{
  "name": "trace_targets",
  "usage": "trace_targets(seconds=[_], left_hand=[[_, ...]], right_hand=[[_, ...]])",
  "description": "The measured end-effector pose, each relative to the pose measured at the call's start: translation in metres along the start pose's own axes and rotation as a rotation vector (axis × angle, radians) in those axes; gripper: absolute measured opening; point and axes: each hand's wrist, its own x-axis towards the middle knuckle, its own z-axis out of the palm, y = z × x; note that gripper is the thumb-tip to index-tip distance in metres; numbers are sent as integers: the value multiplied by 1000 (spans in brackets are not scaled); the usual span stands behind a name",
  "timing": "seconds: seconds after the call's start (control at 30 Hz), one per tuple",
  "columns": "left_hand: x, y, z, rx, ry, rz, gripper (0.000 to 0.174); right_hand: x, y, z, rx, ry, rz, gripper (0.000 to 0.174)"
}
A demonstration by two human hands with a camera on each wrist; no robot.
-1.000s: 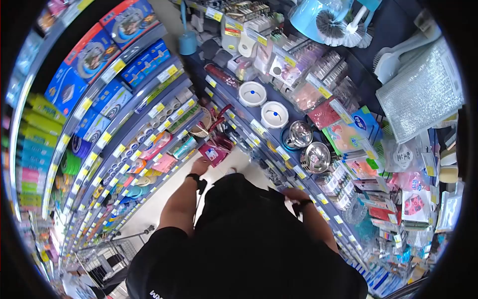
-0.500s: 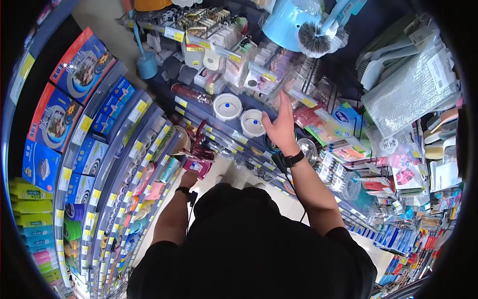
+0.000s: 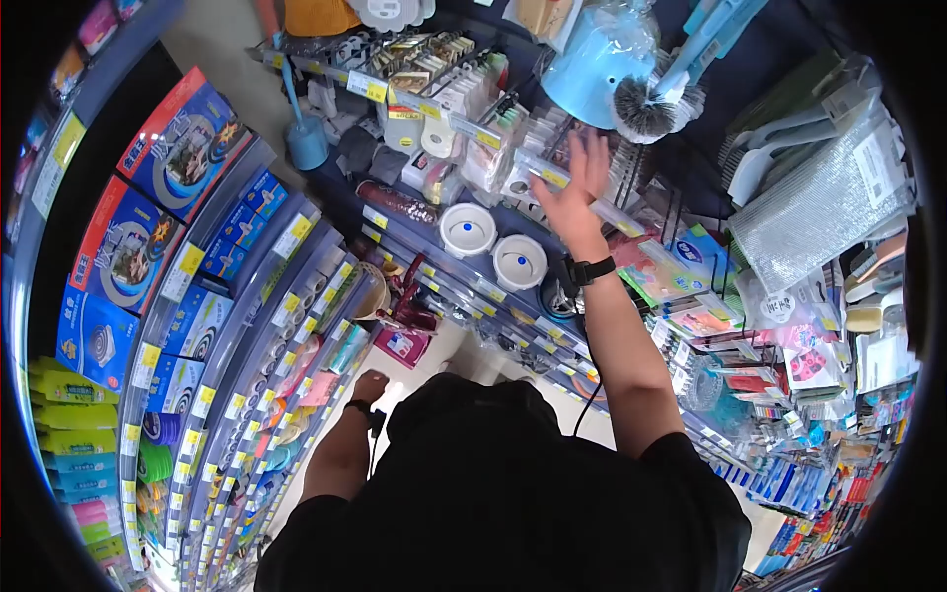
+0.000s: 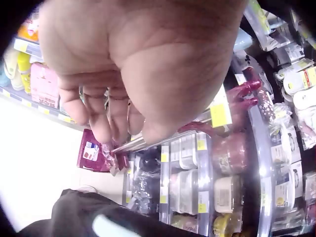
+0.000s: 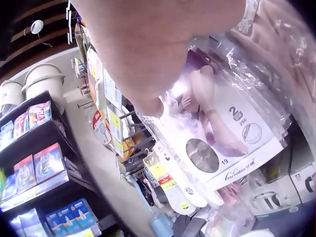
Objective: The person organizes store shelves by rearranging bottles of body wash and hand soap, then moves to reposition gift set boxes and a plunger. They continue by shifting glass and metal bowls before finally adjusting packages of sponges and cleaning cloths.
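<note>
Reaches spread, flat right hand (image 3: 575,192) onto clear plastic hanging packets (image 5: 222,148), grips maroon plastic packet (image 4: 90,157) in curled left hand (image 3: 370,387) below; next likely needs pinching 1 packet.

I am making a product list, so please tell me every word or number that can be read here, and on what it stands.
"2", "296", "19": on the clear hanging packet at the right hand.
"MengNa", uncertain: same packet.
Too blurred to read: the yellow shelf tags and the blue boxes.
</note>
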Motion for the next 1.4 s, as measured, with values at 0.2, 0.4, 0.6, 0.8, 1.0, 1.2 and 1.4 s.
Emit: trace_targets(seconds=[0.2, 0.4, 0.6, 0.8, 1.0, 1.2, 1.4], left_hand=[[-12, 9, -18, -300, -192, -434, 25], [19, 13, -10, -16, -137, 56, 18], [44, 35, -5, -308, -36, -84, 26], [41, 52, -16, -300, -64, -301, 30], [33, 47, -21, -336, -138, -332, 32], [29, 50, -28, -310, -101, -314, 34], [27, 42, -28, -273, -49, -212, 34]], right_hand=[[0, -3, -1, 40, -32, 56, 60], [-2, -13, -14, 38, -65, 78, 53], [-4, -18, -21, 37, -77, 41, 51], [-9, -25, -27, 58, -118, 61, 47], [-18, -23, -34, -84, -64, 37, 63], [-21, -16, -48, -132, -104, -10, 65], [-53, -15, -53, -100, -208, 15, 68]])
